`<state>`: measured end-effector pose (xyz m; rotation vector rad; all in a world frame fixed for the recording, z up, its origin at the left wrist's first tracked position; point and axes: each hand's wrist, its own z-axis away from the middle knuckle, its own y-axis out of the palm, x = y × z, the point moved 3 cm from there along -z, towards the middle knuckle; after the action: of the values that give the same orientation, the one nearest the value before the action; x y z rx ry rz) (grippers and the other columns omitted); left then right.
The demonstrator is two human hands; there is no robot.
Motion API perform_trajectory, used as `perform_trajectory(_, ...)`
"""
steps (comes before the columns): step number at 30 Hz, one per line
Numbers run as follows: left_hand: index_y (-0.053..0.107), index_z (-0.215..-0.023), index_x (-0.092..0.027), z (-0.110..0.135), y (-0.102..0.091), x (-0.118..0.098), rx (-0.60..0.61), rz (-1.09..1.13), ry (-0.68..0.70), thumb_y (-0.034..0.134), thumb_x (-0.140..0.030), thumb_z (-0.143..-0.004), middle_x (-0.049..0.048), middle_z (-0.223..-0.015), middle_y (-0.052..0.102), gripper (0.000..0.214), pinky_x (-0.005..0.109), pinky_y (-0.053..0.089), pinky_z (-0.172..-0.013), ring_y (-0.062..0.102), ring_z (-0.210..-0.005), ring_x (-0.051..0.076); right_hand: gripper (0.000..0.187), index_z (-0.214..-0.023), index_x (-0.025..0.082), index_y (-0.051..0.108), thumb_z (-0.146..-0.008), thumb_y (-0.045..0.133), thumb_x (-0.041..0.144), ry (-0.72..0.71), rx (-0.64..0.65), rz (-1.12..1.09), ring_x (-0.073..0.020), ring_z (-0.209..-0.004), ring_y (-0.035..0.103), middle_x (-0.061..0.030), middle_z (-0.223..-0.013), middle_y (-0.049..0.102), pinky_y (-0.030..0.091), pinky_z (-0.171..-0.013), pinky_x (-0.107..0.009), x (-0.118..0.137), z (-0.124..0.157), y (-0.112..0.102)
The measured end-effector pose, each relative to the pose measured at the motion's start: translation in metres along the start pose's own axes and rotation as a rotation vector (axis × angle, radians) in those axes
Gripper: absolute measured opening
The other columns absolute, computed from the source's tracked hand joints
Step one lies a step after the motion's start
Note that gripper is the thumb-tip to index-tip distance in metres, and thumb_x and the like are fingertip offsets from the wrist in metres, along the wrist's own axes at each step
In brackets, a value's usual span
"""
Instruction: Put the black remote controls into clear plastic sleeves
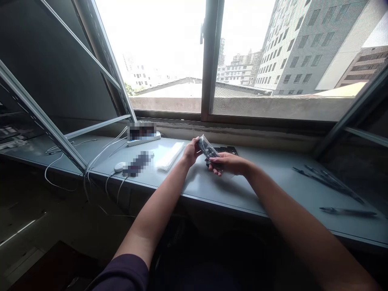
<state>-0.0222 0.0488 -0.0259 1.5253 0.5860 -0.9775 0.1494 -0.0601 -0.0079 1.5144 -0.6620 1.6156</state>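
Note:
Both my hands meet above the grey window ledge [212, 190]. Between them is a small clear plastic packet [207, 148] with dark small parts inside. My left hand [190, 152] pinches the packet's upper left end with closed fingers. My right hand [228, 164] grips its lower right end, fingers curled under it. Just behind the packet a black flat item [228, 150] lies on the ledge, partly hidden by my hands.
A white flat pad [170, 156] lies left of my hands. Further left are a white power strip [143, 135], a white mouse-like device [119, 166] and several white cables [100, 155]. Dark thin rods [329, 182] lie at the right. Slanted metal frame bars [42, 117] cross the left side.

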Motion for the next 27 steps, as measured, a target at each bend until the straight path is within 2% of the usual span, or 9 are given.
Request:
perform_trajectory(6, 0.08, -0.101, -0.012, 0.002, 0.0, -0.004, -0.048, -0.015, 0.065, 0.07, -0.027, -0.1, 0.0099, -0.091, 0.081, 0.019, 0.03, 0.057, -0.083, 0.074, -0.082, 0.018, 0.039, -0.108, 0.015, 0.072, -0.089, 0.095, 0.039, 0.011, -0.004, -0.013, -0.0189, -0.072, 0.076, -0.0111, -0.096, 0.081, 0.066, -0.062, -0.029, 0.0, 0.001, 0.003)
perform_trajectory(10, 0.082, -0.106, -0.011, 0.008, 0.006, -0.006, 0.034, -0.042, 0.059, 0.068, -0.035, -0.104, 0.0156, -0.105, 0.084, 0.027, 0.032, 0.059, -0.087, 0.077, -0.091, 0.022, 0.037, -0.104, 0.016, 0.071, -0.087, 0.096, 0.038, 0.027, -0.021, -0.003, -0.0189, -0.07, 0.076, -0.0103, -0.094, 0.082, 0.068, -0.066, -0.032, -0.003, -0.001, 0.001)
perform_trajectory(13, 0.082, -0.109, -0.014, 0.012, 0.009, -0.005, 0.106, -0.075, -0.014, 0.062, -0.045, -0.107, 0.0154, -0.113, 0.085, 0.037, 0.032, 0.06, -0.084, 0.078, -0.095, 0.024, 0.035, -0.103, 0.015, 0.073, -0.087, 0.096, 0.036, 0.011, -0.029, -0.019, -0.0187, -0.07, 0.076, -0.0095, -0.092, 0.081, 0.068, -0.066, -0.031, -0.003, -0.002, -0.001)
perform_trajectory(16, 0.082, -0.11, -0.016, 0.012, 0.009, -0.002, 0.168, -0.083, -0.075, 0.063, -0.05, -0.106, 0.0151, -0.116, 0.084, 0.039, 0.033, 0.06, -0.082, 0.078, -0.096, 0.026, 0.034, -0.104, 0.015, 0.073, -0.087, 0.096, 0.036, -0.009, -0.032, -0.032, -0.0184, -0.07, 0.075, -0.0089, -0.091, 0.08, 0.068, -0.064, -0.03, -0.003, -0.002, -0.001)
perform_trajectory(22, 0.081, -0.109, -0.012, 0.005, 0.004, -0.004, 0.061, 0.001, 0.009, 0.066, -0.032, -0.105, 0.0159, -0.114, 0.084, 0.025, 0.03, 0.059, -0.084, 0.077, -0.09, 0.021, 0.038, -0.102, 0.015, 0.074, -0.083, 0.1, 0.036, 0.018, -0.037, 0.015, -0.0182, -0.073, 0.078, -0.0103, -0.098, 0.082, 0.069, -0.067, -0.029, -0.004, -0.003, 0.0)
perform_trajectory(24, 0.081, -0.11, -0.013, 0.006, 0.003, -0.005, 0.07, 0.012, 0.008, 0.063, -0.037, -0.107, 0.0158, -0.117, 0.084, 0.031, 0.029, 0.059, -0.083, 0.078, -0.092, 0.021, 0.039, -0.1, 0.015, 0.074, -0.081, 0.101, 0.035, 0.009, -0.047, 0.02, -0.0177, -0.072, 0.078, -0.0098, -0.096, 0.082, 0.069, -0.067, -0.029, -0.004, -0.003, -0.001)
perform_trajectory(27, 0.082, -0.113, -0.014, 0.009, 0.005, -0.003, 0.142, -0.03, -0.069, 0.061, -0.052, -0.108, 0.0169, -0.121, 0.083, 0.044, 0.031, 0.06, -0.082, 0.078, -0.096, 0.024, 0.039, -0.098, 0.015, 0.074, -0.081, 0.102, 0.037, -0.01, -0.061, 0.015, -0.0164, -0.07, 0.076, -0.0091, -0.093, 0.082, 0.068, -0.065, -0.027, -0.003, -0.004, -0.002)
